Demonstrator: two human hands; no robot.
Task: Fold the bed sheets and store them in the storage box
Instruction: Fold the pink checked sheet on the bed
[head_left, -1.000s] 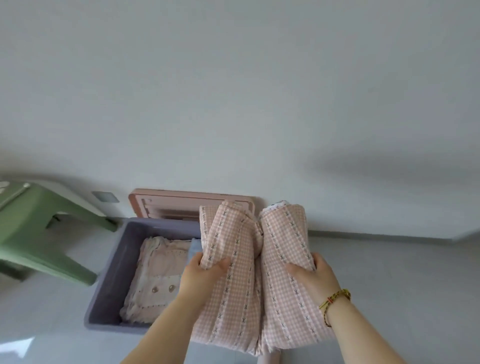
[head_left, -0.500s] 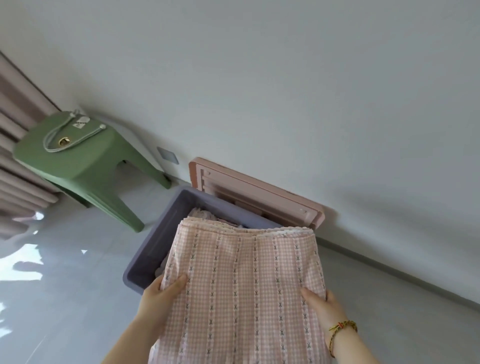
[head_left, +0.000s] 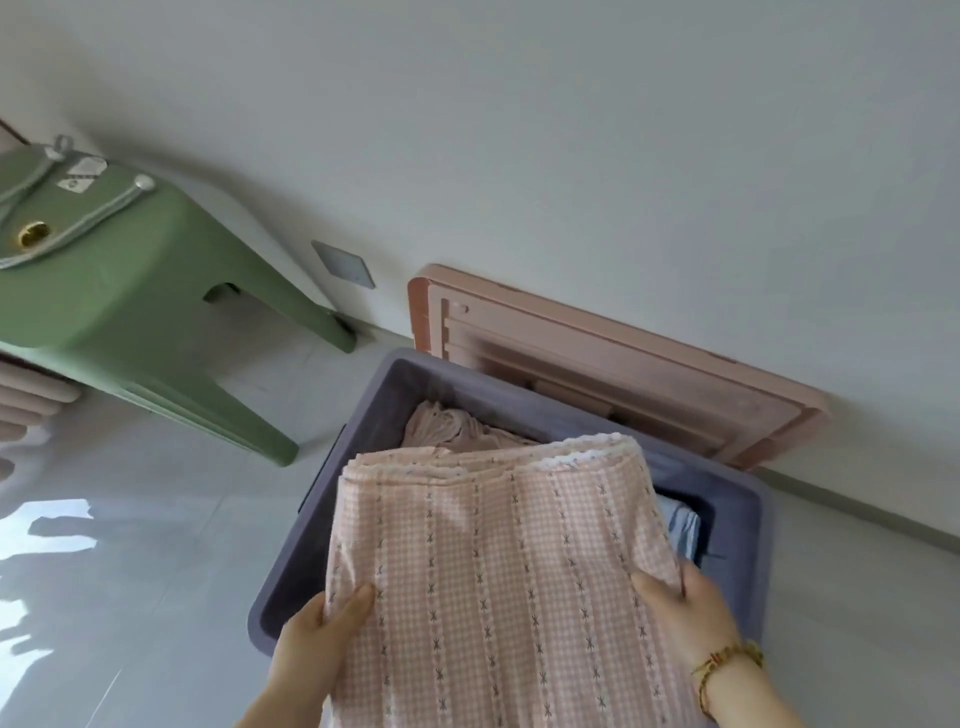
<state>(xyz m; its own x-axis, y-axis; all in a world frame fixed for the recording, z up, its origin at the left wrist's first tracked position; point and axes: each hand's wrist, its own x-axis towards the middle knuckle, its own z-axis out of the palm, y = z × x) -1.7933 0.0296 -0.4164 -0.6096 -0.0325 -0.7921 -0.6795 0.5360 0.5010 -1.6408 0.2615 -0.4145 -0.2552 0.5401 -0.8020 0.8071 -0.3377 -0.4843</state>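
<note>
Pink gingham cotton, the folded bed sheet (head_left: 498, 577) hangs flat over the open grey plastic storage box (head_left: 737, 525), likely to drop in level. The left hand (head_left: 317, 644) and right hand (head_left: 691, 608) pinch its near corners, thumbs on top.

A green plastic stool (head_left: 130, 312) stands on glossy pale floor (head_left: 130, 597) by a white wall (head_left: 571, 130).

Bare forearms; braided red-yellow bracelet (head_left: 727, 662) on right wrist.
</note>
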